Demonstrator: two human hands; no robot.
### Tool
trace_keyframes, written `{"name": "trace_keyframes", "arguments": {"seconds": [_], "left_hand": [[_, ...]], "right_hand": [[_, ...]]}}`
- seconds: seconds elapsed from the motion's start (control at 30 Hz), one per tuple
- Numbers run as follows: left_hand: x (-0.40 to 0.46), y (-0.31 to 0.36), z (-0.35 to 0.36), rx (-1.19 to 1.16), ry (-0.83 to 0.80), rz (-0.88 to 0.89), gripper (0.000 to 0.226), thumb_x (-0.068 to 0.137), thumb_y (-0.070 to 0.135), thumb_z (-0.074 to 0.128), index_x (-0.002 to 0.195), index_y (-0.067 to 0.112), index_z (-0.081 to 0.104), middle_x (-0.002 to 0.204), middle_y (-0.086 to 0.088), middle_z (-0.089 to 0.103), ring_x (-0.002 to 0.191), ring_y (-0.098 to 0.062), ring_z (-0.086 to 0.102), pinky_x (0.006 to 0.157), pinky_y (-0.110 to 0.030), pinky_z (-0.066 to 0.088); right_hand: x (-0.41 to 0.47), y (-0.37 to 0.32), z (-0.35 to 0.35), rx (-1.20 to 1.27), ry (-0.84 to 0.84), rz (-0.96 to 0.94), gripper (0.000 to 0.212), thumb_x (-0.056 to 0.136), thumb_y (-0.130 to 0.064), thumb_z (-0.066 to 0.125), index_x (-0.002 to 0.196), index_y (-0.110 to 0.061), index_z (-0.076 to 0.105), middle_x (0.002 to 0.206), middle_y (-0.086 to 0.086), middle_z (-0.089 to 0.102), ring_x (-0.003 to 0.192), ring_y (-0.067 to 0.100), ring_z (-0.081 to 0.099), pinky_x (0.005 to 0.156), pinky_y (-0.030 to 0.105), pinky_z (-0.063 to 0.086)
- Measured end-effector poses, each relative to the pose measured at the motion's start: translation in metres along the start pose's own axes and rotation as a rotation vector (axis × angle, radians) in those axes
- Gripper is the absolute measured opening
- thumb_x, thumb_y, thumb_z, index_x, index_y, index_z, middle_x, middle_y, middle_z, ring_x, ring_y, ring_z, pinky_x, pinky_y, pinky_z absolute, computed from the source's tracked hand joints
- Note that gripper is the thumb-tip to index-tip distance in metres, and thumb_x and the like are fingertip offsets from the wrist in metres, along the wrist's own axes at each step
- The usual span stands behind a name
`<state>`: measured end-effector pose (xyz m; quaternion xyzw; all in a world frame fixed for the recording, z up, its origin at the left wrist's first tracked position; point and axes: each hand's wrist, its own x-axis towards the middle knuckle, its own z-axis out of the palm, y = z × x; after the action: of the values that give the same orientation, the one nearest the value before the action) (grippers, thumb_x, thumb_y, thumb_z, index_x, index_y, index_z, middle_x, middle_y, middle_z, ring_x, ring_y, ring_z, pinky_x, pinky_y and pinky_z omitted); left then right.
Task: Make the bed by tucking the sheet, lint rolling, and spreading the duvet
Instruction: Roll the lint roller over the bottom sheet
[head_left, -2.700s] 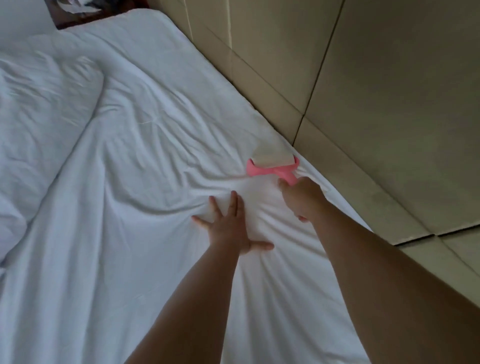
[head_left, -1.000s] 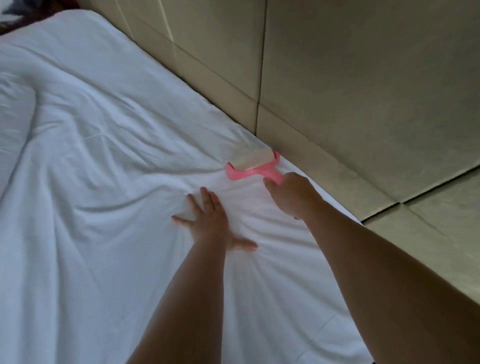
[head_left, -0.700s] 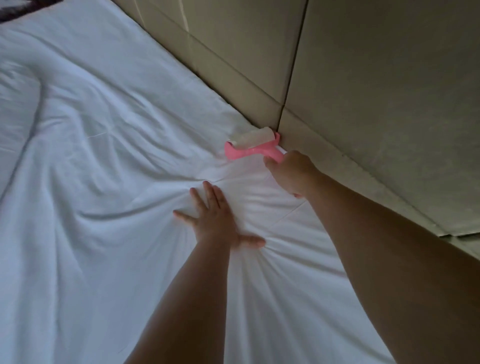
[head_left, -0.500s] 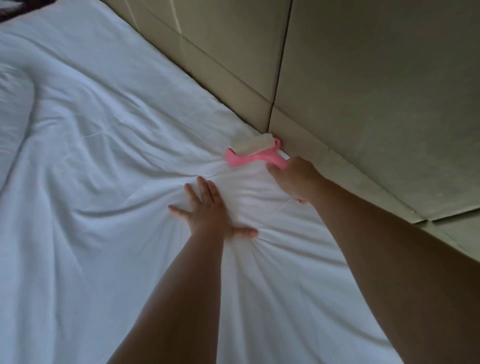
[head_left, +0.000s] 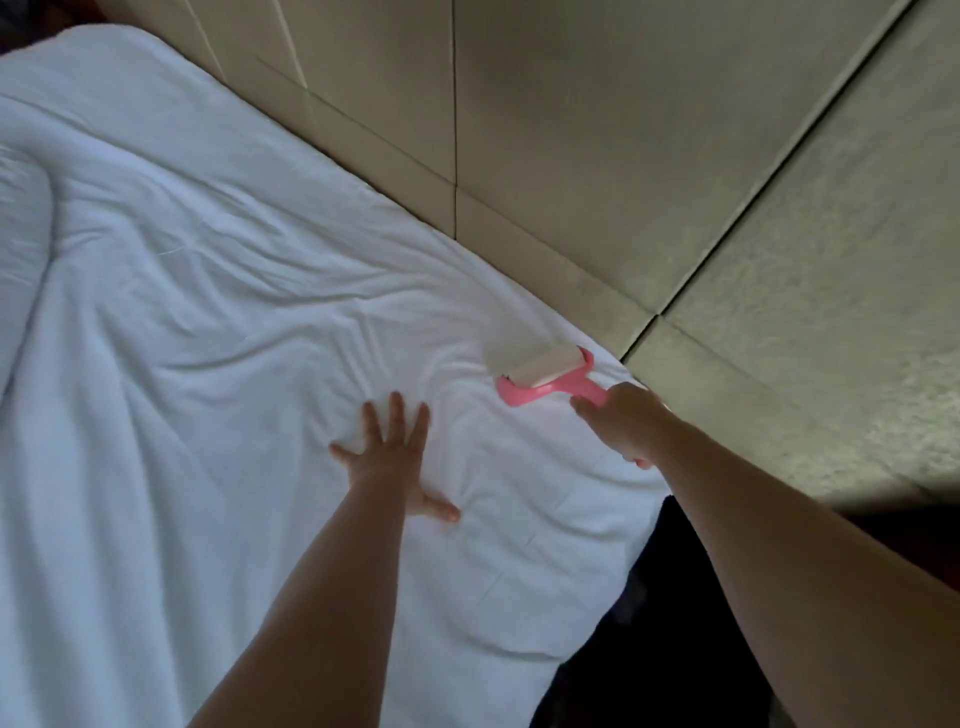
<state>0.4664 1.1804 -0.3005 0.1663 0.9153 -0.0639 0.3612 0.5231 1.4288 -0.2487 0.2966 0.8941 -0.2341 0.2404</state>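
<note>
A white sheet (head_left: 218, 364) covers the bed and is creased around my hands. My left hand (head_left: 390, 457) lies flat on it with the fingers spread, pressing the cloth down. My right hand (head_left: 623, 421) grips the handle of a pink lint roller (head_left: 540, 371), whose pale roll rests on the sheet close to the bed's edge by the wall. A bunched white duvet (head_left: 21, 218) lies at the far left.
A beige padded wall (head_left: 597, 156) runs diagonally along the bed's far side. The corner of the bed (head_left: 613, 525) ends at the lower right, with a dark gap (head_left: 665, 623) below it.
The roller has been drawn back from the wall panel along the sheet. The view has shifted, and the bed's corner and the dark gap now show. My left hand still presses the sheet.
</note>
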Motion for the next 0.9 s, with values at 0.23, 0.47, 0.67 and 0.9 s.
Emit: {"name": "trace_keyframes", "arguments": {"seconds": [0.23,0.47,0.67,0.9], "left_hand": [[-0.071,-0.015,0.063,-0.058,-0.009,0.022,0.12,0.072,0.076,0.055,0.149,0.024,-0.021,0.153,0.0,-0.035,0.143,-0.027,-0.025,0.111,-0.065,0.004],[-0.172,-0.076,0.142,-0.134,-0.066,-0.076,0.109,0.081,0.074,0.046,0.149,0.021,-0.02,0.153,0.004,-0.033,0.144,-0.019,-0.024,0.116,-0.057,0.0],[-0.246,-0.126,0.21,-0.181,-0.105,-0.179,0.112,0.081,0.074,0.045,0.148,0.016,-0.023,0.146,0.004,-0.04,0.142,-0.017,-0.027,0.118,-0.05,-0.005],[-0.313,-0.14,0.262,-0.375,-0.153,-0.369,0.105,0.086,0.06,0.054,0.148,0.024,-0.022,0.144,0.008,-0.04,0.143,-0.02,-0.024,0.117,-0.052,0.001]], "right_hand": [[-0.09,0.018,0.027,0.122,0.007,0.063,0.048,0.094,-0.054,0.039,0.073,-0.012,0.046,0.059,0.002,0.05,0.047,0.019,0.051,0.043,0.023,0.037],[-0.162,-0.035,0.06,0.17,-0.113,-0.141,0.041,0.094,-0.051,0.041,0.074,-0.016,0.047,0.062,0.0,0.048,0.052,0.017,0.049,0.044,0.025,0.038],[-0.198,-0.078,0.123,0.019,-0.248,-0.283,0.039,0.092,-0.053,0.042,0.072,-0.019,0.046,0.064,0.0,0.049,0.052,0.016,0.048,0.048,0.026,0.038],[-0.246,-0.108,0.167,-0.074,-0.386,-0.48,0.038,0.095,-0.048,0.04,0.078,-0.016,0.05,0.059,-0.001,0.043,0.047,0.013,0.041,0.046,0.025,0.033]]}}
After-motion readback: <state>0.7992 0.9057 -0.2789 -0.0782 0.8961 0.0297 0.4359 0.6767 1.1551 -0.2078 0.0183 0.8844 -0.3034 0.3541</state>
